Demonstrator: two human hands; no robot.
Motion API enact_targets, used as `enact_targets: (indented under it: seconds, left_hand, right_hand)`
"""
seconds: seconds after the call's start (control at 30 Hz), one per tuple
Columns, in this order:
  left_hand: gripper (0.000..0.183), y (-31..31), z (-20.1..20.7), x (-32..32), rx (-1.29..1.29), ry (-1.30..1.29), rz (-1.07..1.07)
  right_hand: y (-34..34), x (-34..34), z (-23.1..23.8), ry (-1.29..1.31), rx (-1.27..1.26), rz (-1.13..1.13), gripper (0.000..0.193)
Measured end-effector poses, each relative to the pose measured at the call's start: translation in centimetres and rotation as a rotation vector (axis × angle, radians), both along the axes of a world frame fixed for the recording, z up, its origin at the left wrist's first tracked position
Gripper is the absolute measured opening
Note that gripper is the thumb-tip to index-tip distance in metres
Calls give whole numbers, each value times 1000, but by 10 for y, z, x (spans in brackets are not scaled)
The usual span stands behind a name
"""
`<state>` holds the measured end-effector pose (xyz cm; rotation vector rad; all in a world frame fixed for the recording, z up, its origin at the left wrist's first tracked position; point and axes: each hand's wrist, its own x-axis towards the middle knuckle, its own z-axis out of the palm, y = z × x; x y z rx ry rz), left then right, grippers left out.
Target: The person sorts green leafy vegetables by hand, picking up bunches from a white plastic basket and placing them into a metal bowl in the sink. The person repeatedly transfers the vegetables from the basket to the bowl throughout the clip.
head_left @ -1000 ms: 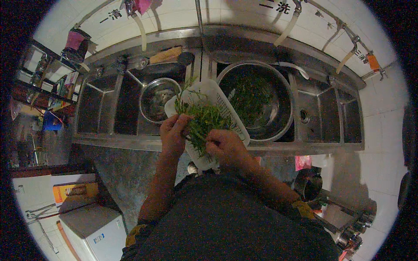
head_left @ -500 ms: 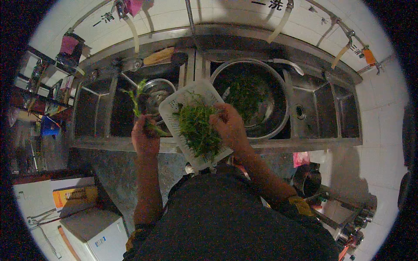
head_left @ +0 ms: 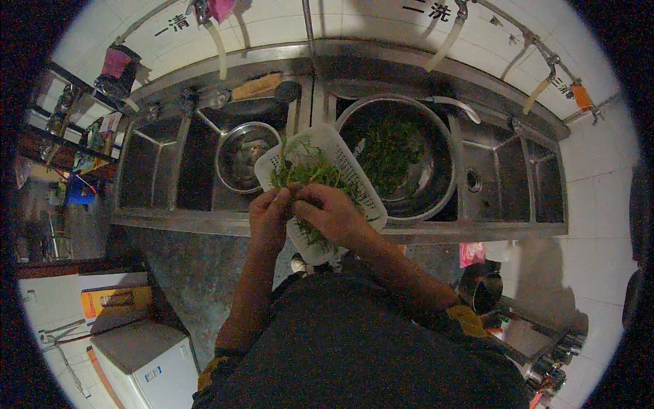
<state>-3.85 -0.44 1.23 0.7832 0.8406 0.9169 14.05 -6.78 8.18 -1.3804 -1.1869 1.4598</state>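
Observation:
My left hand (head_left: pixel 268 217) and my right hand (head_left: pixel 330 213) meet over a white perforated plastic basket (head_left: pixel 371 196), fingers and thumbs pinched together. Between them is a thin sprig of leafy greens (head_left: pixel 283 163), its upper end rising past my left fingertips. More stringy greens (head_left: pixel 347 183) lie heaped in the basket, partly hidden under my right hand. The basket sits tilted at the front edge of the sink, in front of a large metal basin (head_left: pixel 451 170) with dark greens (head_left: pixel 392 146) in it.
A smaller metal bowl (head_left: pixel 219 163) stands in the left sink bay. A brush-like tan object (head_left: pixel 257 86) lies on the back ledge. A curved faucet (head_left: pixel 466 109) and several hoses hang along the tiled wall. A white cabinet (head_left: pixel 160 375) stands behind at lower left.
My left hand has moved right, bringing its sprig over the basket to meet my right hand. My right hand has shifted slightly left and down, off the basket's right side.

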Motion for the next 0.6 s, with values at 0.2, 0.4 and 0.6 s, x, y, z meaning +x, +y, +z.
enact_targets:
  seconds: [0.2, 0.4, 0.6]
  left_hand:
    - [24, 5, 14, -5, -20, -80, 74]
    - [22, 1, 18, 2, 8, -51, 46]
    - [21, -3, 30, 6, 58, 26, 69]
  right_hand:
    - [-6, 1, -10, 86, -55, -48, 23]
    - [-10, -6, -25, 335, -153, -229, 24]
    - [-16, -1, -27, 155, -98, -19, 18]
